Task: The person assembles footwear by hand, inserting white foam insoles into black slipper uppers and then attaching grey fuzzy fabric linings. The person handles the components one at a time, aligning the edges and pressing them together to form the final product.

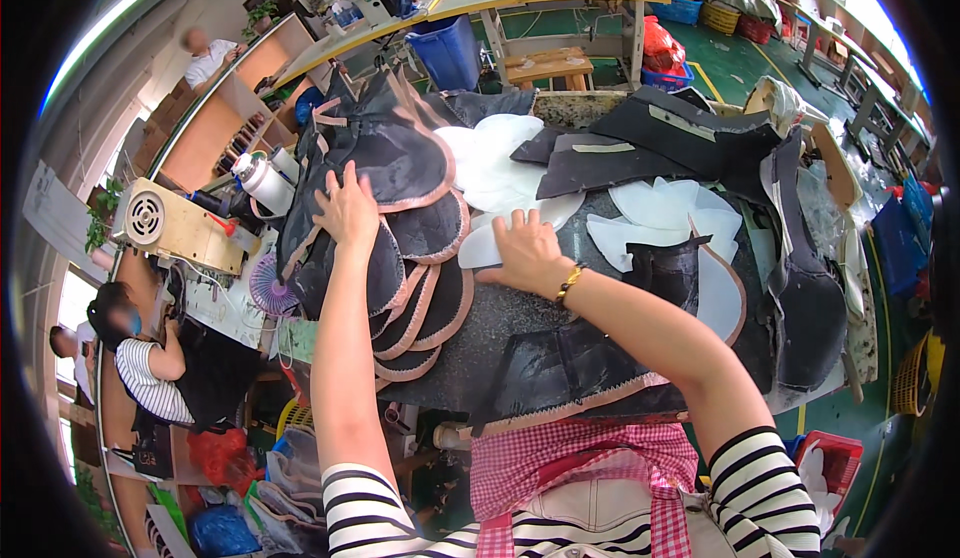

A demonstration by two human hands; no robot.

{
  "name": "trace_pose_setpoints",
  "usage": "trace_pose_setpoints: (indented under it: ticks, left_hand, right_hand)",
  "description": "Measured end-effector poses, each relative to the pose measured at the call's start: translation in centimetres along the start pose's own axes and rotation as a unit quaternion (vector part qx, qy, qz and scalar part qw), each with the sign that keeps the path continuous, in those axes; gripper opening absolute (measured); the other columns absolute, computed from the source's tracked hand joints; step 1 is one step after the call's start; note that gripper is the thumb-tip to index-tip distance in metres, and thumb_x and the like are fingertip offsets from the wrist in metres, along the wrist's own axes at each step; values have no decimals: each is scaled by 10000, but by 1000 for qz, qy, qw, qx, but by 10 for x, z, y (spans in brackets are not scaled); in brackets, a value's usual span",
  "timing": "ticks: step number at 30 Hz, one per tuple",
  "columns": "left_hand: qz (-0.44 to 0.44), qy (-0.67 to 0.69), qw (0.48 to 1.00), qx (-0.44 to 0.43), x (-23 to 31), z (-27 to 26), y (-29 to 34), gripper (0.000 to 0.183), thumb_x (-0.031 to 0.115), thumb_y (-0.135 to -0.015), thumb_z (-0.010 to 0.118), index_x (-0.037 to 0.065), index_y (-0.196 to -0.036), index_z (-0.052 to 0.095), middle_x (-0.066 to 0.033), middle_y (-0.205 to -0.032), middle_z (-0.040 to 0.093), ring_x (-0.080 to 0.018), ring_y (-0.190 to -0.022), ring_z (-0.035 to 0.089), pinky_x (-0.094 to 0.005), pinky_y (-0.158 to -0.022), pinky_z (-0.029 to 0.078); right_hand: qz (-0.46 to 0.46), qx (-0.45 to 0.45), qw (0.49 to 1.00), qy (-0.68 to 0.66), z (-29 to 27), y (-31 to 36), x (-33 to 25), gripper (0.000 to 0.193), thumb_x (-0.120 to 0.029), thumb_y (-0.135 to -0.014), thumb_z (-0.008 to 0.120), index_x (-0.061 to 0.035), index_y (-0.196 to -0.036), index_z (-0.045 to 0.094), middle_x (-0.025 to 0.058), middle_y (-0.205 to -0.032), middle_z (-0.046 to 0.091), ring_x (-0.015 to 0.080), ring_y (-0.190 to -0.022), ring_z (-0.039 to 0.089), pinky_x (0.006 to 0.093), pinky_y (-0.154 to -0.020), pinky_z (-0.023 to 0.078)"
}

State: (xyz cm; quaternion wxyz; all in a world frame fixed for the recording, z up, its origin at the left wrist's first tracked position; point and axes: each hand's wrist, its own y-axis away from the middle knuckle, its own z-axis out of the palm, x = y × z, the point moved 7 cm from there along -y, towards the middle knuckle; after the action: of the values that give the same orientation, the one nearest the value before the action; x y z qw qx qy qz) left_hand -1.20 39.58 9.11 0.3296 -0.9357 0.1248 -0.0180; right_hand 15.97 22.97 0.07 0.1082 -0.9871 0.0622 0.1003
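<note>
A white piece point(482, 247) is seen at the middle of the table point(480, 333), partly covered by the right hand point(530, 253), whose fingers are spread palm down; whether an edge is pinched cannot be told. The left hand point(348, 208) is laid open on the black stack point(412, 153), left of it. The stack is probably best steadied with a flat palm, lest its overlapped layers be fanned out; the white piece, seemingly thin, should be pressed lightly so that it is not creased. Farther off, white sheets point(495, 173) are partly overlapped by black panels point(615, 168), by which access is likely hampered. The near edge is taken up by a black panel with pink edging point(555, 373). To the left, a purple fan point(272, 286) is placed close beside the stack.
</note>
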Motion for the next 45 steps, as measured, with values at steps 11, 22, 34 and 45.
trace_pose_setpoints:
  ticks: [11, 22, 34, 45]
  left_hand:
    - [264, 456, 820, -222, 136, 7, 121, 394, -30, -848, 490, 20, -1238, 520, -220, -1129, 624, -377, -982, 634, -446, -867, 499]
    - [59, 795, 306, -521, 149, -84, 189, 638, 554, -971, 422, -19, -1154, 634, -101, -1097, 670, -187, -988, 626, -326, -850, 474]
    - [34, 557, 809, -182, 77, -137, 269, 225, 119, -887, 589, -48, -757, 667, -143, -849, 662, -258, -801, 604, -361, -711, 455]
    - [110, 442, 868, -197, 101, -128, 300, 150, 142, -875, 626, 1, -874, 678, -124, -1025, 675, -287, -990, 585, -422, -879, 397]
  right_hand:
    - [230, 41, 819, -525, 24, 2, 123, 266, -219, -894, 581, 38, -856, 640, 138, -793, 681, 211, -681, 671, 310, -631, 538]
    - [136, 86, 723, -672, -116, 157, 82, 243, -69, -861, 656, 105, -1024, 612, 112, -832, 681, 152, -697, 671, 264, -659, 559]
    - [-47, -66, 936, -342, -80, 197, 29, 489, -106, -681, 792, -105, -1152, 658, 113, -923, 543, 253, -803, 577, 340, -714, 507]
    - [-115, -71, 980, -146, -61, 196, 10, 292, -197, -733, 748, -95, -1003, 705, 156, -1054, 581, 313, -909, 606, 384, -786, 513]
